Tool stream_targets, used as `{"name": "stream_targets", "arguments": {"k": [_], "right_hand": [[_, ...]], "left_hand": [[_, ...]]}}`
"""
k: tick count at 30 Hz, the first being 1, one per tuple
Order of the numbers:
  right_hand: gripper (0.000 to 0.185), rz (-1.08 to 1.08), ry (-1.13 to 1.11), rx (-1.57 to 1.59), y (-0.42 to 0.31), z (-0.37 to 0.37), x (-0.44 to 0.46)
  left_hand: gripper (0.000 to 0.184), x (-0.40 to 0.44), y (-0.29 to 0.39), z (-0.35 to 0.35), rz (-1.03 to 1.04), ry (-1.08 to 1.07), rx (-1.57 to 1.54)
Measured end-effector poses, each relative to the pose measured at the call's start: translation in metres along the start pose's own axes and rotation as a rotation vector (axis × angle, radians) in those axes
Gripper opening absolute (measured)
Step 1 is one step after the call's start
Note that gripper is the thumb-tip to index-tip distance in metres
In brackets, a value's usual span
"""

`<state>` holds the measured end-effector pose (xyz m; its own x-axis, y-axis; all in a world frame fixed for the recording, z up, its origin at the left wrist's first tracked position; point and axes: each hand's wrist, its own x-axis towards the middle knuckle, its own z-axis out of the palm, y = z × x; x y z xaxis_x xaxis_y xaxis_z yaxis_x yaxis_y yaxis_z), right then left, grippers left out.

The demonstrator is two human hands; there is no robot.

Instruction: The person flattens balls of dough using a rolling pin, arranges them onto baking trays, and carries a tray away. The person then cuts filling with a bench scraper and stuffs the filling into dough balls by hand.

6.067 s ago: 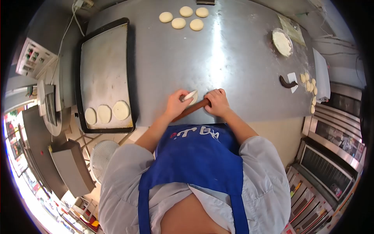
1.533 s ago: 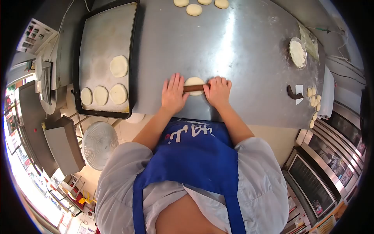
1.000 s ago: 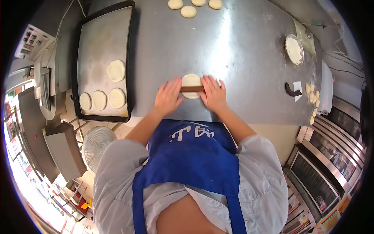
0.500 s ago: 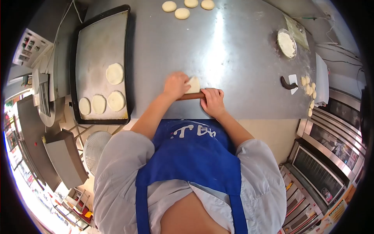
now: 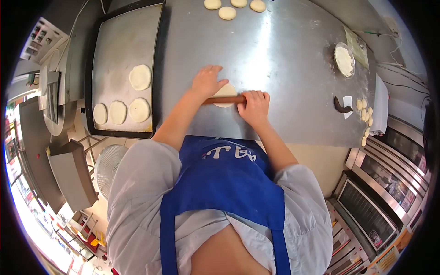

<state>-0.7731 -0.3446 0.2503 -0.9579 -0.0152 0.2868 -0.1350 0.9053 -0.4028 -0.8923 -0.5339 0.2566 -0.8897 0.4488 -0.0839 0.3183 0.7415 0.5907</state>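
Note:
On the steel worktop in front of me lies a flat round of dough (image 5: 224, 90), with a wooden rolling pin (image 5: 224, 99) across its near part. My right hand (image 5: 255, 107) is wrapped round the pin's right end. At the dough's left edge is my left hand (image 5: 209, 82), fingers stretched out and thumb apart, the thumb tip touching or just over the dough. The pin's left end passes by my left wrist and is partly hidden there.
A black-rimmed baking tray (image 5: 158, 68) to the left carries several flattened dough rounds (image 5: 139, 110). Several thicker dough pieces (image 5: 227, 13) sit at the far edge. Rightward are a bowl of flour (image 5: 343, 60), a dark curved object (image 5: 341, 106) and small dough pieces (image 5: 364, 110).
My left hand has let go of the dough's raised edge, and its fingers have straightened. The dough now lies flat under the pin. The whole view has shifted slightly.

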Motion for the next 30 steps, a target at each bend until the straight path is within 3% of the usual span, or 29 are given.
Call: {"name": "stream_targets", "arguments": {"k": [1,2,5,7,9,12,17,18,22,25,26,29,30], "right_hand": [[0.023,0.000,-0.006,-0.027,0.000,0.010,0.009],[0.032,-0.021,-0.042,-0.038,0.000,0.017,0.009],[0.057,-0.128,-0.111,-0.014,0.002,0.024,-0.023],[0.077,-0.193,-0.216,0.029,-0.001,0.008,-0.058],[0.073,-0.128,-0.277,0.099,-0.010,-0.001,-0.056],[0.073,-0.047,-0.183,-0.188,0.003,0.028,-0.004],[0.064,0.130,-0.099,-0.315,0.020,0.034,0.071],[0.066,0.118,-0.108,-0.288,0.018,0.034,0.065],[0.074,-0.088,-0.203,-0.135,0.002,0.035,-0.019],[0.074,-0.107,-0.220,-0.124,0.002,0.036,-0.022],[0.073,-0.099,-0.170,-0.171,0.006,0.041,0.001],[0.067,0.013,-0.078,-0.234,0.007,0.044,0.075],[0.065,0.021,-0.065,-0.209,0.011,0.046,0.088]], "left_hand": [[0.052,-0.008,-0.004,0.008,0.051,0.212,0.038],[0.066,-0.023,-0.009,0.014,0.068,0.250,0.149],[0.078,-0.088,-0.013,0.016,0.187,0.194,0.383],[0.083,-0.121,-0.019,0.013,0.205,0.093,0.326],[0.085,-0.121,-0.016,0.010,0.217,0.048,0.283],[0.076,-0.049,-0.031,0.011,0.272,0.158,0.304],[0.070,0.029,-0.026,0.009,0.223,0.310,0.407],[0.073,0.017,-0.026,0.006,0.266,0.313,0.443],[0.082,-0.099,-0.032,0.004,0.251,0.003,0.378],[0.087,-0.108,-0.034,0.004,0.254,0.019,0.274],[0.073,-0.086,-0.028,0.000,0.234,0.102,0.291],[0.053,-0.011,-0.026,0.006,0.101,0.351,0.410],[0.048,-0.005,-0.020,0.013,0.112,0.222,0.354]]}}
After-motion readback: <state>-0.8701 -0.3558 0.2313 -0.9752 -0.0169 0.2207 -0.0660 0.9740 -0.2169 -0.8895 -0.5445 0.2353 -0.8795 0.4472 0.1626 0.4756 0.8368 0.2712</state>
